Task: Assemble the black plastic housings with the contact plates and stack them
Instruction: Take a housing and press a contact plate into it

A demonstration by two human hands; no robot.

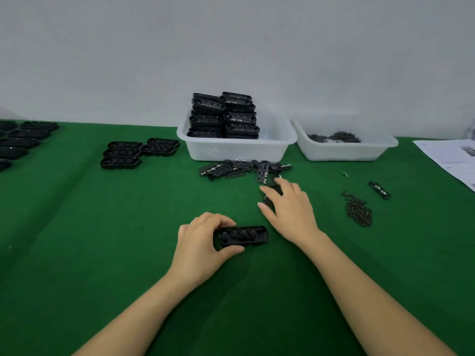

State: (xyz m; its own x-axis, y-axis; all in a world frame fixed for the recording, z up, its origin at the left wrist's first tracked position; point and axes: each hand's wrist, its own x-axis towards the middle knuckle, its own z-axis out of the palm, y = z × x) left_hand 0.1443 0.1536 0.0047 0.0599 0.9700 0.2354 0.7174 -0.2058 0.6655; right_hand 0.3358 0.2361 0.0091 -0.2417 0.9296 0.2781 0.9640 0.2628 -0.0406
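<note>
Paper sheet (452, 160) cut by edge

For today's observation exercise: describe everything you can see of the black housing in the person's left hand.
The housing is a long, black, plastic-looking shell with rounded ends. Its open side faces up, showing a row of round recesses. It lies flat and crosswise on the green cloth, near the front. The left hand grips its left end, fingers behind, thumb in front; the right end is free.

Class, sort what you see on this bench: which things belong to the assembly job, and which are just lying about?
Belong to the job:
housing in the left hand
contact plates near the right hand
stacked housings in the tub
housings laid out

Lying about:
papers
small bent scrap
</note>
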